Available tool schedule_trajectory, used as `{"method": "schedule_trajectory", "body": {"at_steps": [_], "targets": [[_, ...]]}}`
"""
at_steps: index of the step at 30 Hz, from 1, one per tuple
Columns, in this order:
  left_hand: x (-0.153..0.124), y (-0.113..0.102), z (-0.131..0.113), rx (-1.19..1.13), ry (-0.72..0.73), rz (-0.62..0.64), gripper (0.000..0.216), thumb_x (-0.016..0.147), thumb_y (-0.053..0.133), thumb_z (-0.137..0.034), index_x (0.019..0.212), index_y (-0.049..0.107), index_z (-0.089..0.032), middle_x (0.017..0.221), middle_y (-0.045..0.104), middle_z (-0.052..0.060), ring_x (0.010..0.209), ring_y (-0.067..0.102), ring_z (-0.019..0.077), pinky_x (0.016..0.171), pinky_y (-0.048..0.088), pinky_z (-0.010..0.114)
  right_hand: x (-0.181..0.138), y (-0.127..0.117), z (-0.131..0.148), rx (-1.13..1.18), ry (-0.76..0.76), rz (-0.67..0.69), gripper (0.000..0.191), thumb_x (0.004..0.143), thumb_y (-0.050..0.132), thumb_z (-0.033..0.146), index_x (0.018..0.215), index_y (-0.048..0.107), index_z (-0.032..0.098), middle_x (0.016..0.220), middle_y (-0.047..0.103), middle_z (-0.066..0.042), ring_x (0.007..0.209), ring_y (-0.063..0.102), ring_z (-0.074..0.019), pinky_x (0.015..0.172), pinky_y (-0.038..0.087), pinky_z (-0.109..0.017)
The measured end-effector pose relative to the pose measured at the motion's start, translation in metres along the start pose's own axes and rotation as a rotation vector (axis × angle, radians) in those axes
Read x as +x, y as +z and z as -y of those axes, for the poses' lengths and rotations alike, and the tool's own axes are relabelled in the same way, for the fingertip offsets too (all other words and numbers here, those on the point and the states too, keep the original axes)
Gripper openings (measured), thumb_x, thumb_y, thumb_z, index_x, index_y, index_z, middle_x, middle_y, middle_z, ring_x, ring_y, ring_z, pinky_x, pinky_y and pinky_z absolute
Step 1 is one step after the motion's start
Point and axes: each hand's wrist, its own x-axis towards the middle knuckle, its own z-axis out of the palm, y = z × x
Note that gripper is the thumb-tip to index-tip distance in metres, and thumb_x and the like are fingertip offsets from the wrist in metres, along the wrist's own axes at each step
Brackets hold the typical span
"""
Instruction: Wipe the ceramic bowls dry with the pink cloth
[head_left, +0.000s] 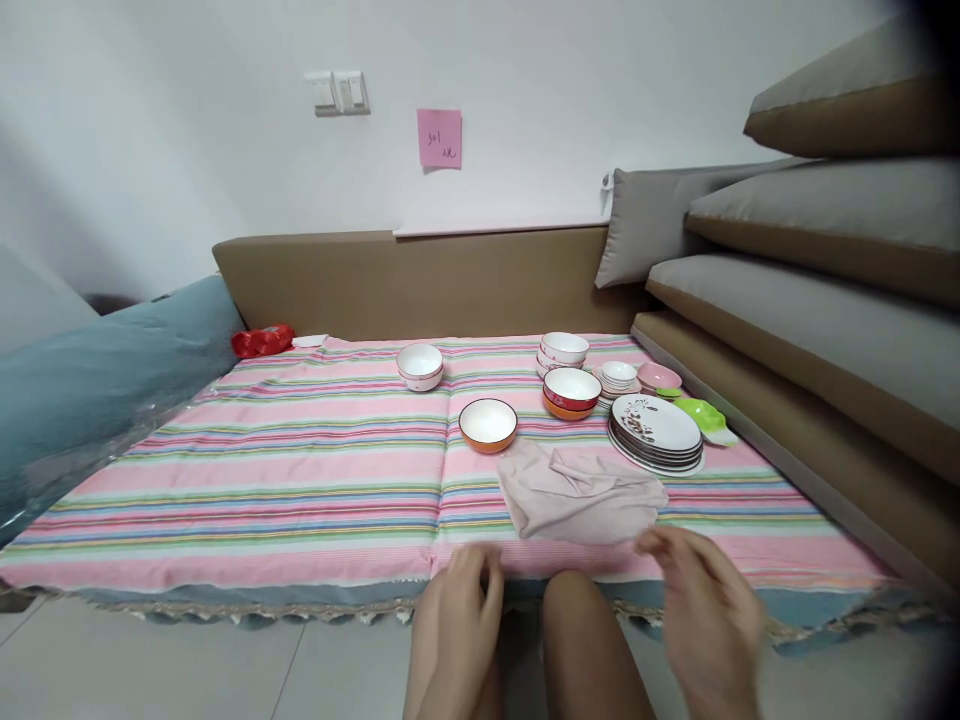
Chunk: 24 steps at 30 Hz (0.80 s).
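Note:
My left hand [461, 600] rests at the near edge of the striped cloth [300, 470], fingers together and curled down, holding nothing I can see. My right hand [701, 600] hovers just off the same edge, blurred, fingers loosely spread and empty. Between and beyond them lies a crumpled beige rag [577, 495]. Behind the rag sit an orange bowl [487, 424], a red bowl stacked on an orange one [571, 391] and a stack of patterned plates [656, 432].
Farther back stand stacked white bowls [420, 365], more white bowls [564, 350], small saucers [619, 377], a pink dish [659, 377] and a green dish [701, 415]. Grey-brown cushions [810, 330] line the right; a blue pillow [97, 370] lies left. My knee [581, 630] is below.

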Motion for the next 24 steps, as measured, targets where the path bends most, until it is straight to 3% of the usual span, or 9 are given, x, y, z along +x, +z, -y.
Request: {"method": "schedule_trajectory", "body": {"at_steps": [4,7,10,13,24], "targets": [[0.101,0.042,-0.012,0.089,-0.080,0.061,0.030,0.085,0.051,-0.023,0.110,0.065,-0.019,0.116,0.065,0.011,0.111,0.056,0.0259,0.099,0.040,0.039,0.021,0.076,-0.051,0.063,0.205,0.171,0.037,0.076,0.067,0.048,0.092,0.069,0.015,0.089,0.073,-0.010,0.085,0.068,-0.0243,0.083,0.053,-0.041],[0.135,0.066,-0.009,0.097,-0.111,0.082,0.031,0.085,0.053,-0.025,0.112,0.064,-0.015,0.114,0.063,0.015,0.112,0.053,0.0291,0.100,0.037,0.042,0.022,0.108,-0.089,-0.020,0.153,0.278,0.038,0.079,0.060,0.046,0.101,0.067,0.016,0.111,0.070,-0.014,0.104,0.065,-0.0272,0.092,0.051,-0.043],[0.137,0.076,0.000,0.073,-0.094,0.091,0.032,0.079,0.057,-0.016,0.110,0.065,-0.015,0.116,0.059,0.015,0.116,0.047,0.0308,0.102,0.034,0.043,0.015,0.117,-0.121,-0.256,-0.003,0.317,0.032,0.080,0.054,0.039,0.098,0.068,0.016,0.113,0.069,-0.014,0.109,0.062,-0.0294,0.100,0.046,-0.050],[0.127,0.078,0.009,-0.017,-0.078,0.121,0.029,0.079,0.050,-0.009,0.103,0.066,-0.016,0.107,0.059,0.013,0.107,0.052,0.0264,0.096,0.038,0.038,0.008,0.119,-0.137,-0.338,-0.084,0.349,0.028,0.082,0.048,0.031,0.097,0.068,0.018,0.115,0.068,-0.013,0.117,0.057,-0.0276,0.105,0.042,-0.048],[0.124,0.072,0.029,-0.549,-0.266,0.110,0.026,0.066,0.066,-0.016,0.091,0.060,-0.018,0.094,0.062,0.004,0.088,0.059,0.0183,0.079,0.045,0.030,0.012,0.113,-0.148,-0.294,0.055,0.292,0.031,0.080,0.051,0.038,0.096,0.068,0.018,0.116,0.067,-0.013,0.117,0.058,-0.0291,0.104,0.041,-0.048]]}}
